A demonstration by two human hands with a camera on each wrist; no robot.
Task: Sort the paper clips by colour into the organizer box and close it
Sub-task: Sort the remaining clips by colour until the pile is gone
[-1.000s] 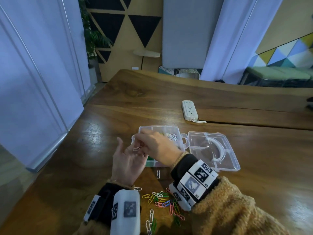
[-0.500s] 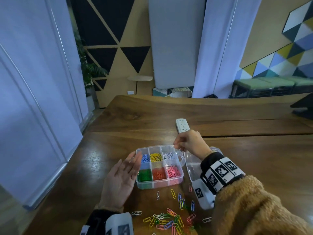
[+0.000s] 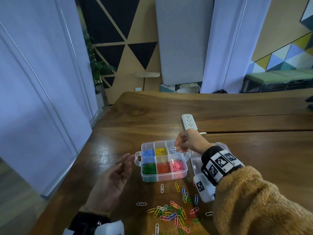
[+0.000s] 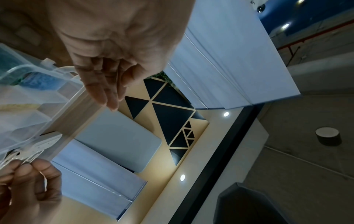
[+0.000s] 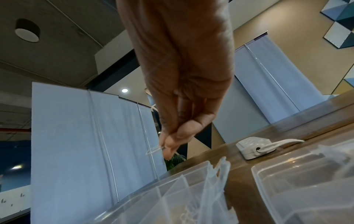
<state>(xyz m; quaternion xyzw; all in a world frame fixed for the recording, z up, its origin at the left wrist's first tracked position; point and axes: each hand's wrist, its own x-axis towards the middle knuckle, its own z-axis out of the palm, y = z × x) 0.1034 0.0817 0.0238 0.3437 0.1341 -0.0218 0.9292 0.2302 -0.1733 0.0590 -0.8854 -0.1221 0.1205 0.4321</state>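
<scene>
- The right hand [image 3: 187, 141] pinches a white paper clip [image 3: 173, 148] above the organizer box [image 3: 163, 177] — released off-centre, it likely lands among yellows.
- The left hand [image 3: 116, 173], beside the box, lies slack and empty.

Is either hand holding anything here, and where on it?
Right hand pinches a white clip by one end over the box; left hand holds nothing.

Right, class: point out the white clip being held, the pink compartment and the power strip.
white clip [image 3: 173, 148], head view, its looped end.
pink compartment [image 3: 177, 166], head view, middle of the pink pile.
power strip [image 3: 189, 121], head view, its socket face.
</scene>
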